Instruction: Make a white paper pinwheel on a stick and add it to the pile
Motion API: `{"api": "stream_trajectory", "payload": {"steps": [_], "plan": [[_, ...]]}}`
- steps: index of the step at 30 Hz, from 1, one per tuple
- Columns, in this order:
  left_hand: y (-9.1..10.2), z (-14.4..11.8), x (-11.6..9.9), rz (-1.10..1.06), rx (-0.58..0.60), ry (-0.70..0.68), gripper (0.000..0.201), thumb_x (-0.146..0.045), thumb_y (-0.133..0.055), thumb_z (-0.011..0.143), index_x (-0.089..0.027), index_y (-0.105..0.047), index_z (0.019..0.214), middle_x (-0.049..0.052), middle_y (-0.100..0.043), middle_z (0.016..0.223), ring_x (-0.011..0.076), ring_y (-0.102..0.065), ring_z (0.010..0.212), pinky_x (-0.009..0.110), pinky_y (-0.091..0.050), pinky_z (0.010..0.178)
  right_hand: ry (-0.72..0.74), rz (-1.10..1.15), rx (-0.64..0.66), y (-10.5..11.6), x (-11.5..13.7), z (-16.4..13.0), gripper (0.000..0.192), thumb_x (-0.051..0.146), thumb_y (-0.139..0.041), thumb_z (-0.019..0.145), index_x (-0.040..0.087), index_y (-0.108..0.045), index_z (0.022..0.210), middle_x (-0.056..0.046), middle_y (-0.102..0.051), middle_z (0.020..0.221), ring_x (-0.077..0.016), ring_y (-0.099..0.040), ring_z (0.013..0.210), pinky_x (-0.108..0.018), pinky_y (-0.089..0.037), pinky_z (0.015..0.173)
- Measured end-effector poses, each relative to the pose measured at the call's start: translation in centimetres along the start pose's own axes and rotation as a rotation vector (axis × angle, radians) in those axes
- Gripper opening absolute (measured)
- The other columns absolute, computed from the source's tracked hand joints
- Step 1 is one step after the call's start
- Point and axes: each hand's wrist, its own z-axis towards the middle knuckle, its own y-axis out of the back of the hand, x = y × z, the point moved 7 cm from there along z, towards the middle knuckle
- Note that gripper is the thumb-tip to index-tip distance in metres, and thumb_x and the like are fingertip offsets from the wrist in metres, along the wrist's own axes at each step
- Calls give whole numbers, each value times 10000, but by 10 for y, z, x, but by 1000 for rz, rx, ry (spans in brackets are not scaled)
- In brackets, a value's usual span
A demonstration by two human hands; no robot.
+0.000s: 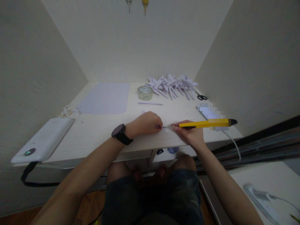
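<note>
- The fingers (pixel 158 126) of the left hand (pixel 146 122) are curled in tight and pinch something very small at the middle of the frame. It looks like a thin bit of white paper, but it is too little to tell for sure.
- The right hand (pixel 191 135) is wrapped around a yellow utility knife (pixel 203 124), just right of the middle. The knife lies almost flat, and its thin tip points left and meets the left fingertips.
- Both hands rest at the near edge of the pale wooden desk (pixel 98 131), touching at the knife tip.
- I think this is the cutting step: one hand holds the small piece steady and the other works the blade on it.
- The next move calls for a slow, gentle pull of the blade, away from the pinching fingers, because they sit right by the tip.
- Farther back on the desk, in the upper middle, stands a roll of clear tape (pixel 145 92).
- Right of it lies a heap of folded white paper shapes (pixel 172 84), with black scissors (pixel 201 97) beside them.
- A flat white paper sheet (pixel 105 97) lies at the upper left of the desk.
- A white power bank (pixel 44 140) sits at the left edge.
</note>
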Motion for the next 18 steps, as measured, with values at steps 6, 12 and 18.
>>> {"api": "stream_trajectory", "payload": {"steps": [6, 12, 18], "plan": [[0, 2, -3, 14, 43, -15, 195, -99, -607, 760, -196, -771, 800, 50, -771, 896, 175, -697, 803, 291, -506, 775, -1, -84, -67, 4, -3, 2, 280, 455, -818, 634, 194, -733, 692, -76, -740, 693, -252, -680, 676, -383, -556, 653], [-1, 2, -2, 6, 26, -23, 180, -96, -619, 750, -197, -767, 777, 44, -772, 898, 168, -694, 790, 289, -500, 771, 15, -117, -76, 3, 0, 0, 279, 467, -797, 656, 201, -726, 693, -75, -744, 709, -249, -686, 676, -376, -570, 648], [-2, 4, -1, 23, 60, 7, 183, -97, -614, 748, -198, -763, 777, 45, -771, 832, 179, -707, 793, 314, -505, 798, 1, -83, -95, 1, -6, -3, 289, 471, -797, 670, 198, -727, 733, -84, -765, 798, -262, -711, 782, -418, -583, 795]]}}
